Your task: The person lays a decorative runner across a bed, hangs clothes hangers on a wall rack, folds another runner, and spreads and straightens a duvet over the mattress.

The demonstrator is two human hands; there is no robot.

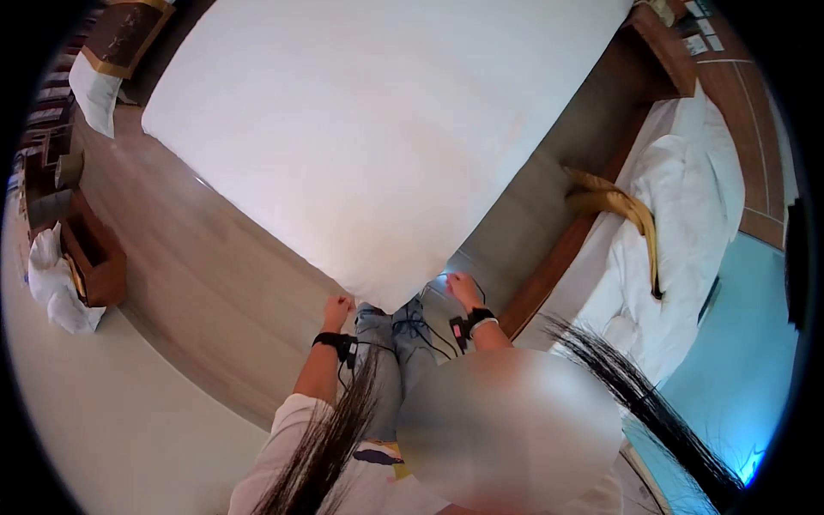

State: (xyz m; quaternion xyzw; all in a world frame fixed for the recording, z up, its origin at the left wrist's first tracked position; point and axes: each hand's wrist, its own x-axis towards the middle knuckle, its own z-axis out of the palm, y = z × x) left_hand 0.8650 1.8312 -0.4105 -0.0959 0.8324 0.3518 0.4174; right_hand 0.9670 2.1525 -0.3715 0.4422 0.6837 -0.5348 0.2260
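A mattress [369, 129] covered by a white sheet fills the top middle, one corner pointing toward my legs. My left hand [339, 307] is closed in a fist just left of that corner. On the other side, my right hand [462, 290] is also closed, close to the mattress's right edge. Whatever either hand grips, if anything, is too small or hidden to make out. A black strap with a small device [336, 343] is around my left wrist. Another black wrist strap [481, 318] and a pale band are on my right, with dark cables near my jeans [386, 343].
To the right, crumpled white bedding [669, 197] lies on a wood-edged bed, with a golden-brown cloth strip [618, 202] across it. A brown wooden box [94, 257] stands at left beside a white bundle [56, 283]. Wooden floor [189, 240] runs along the mattress's left side.
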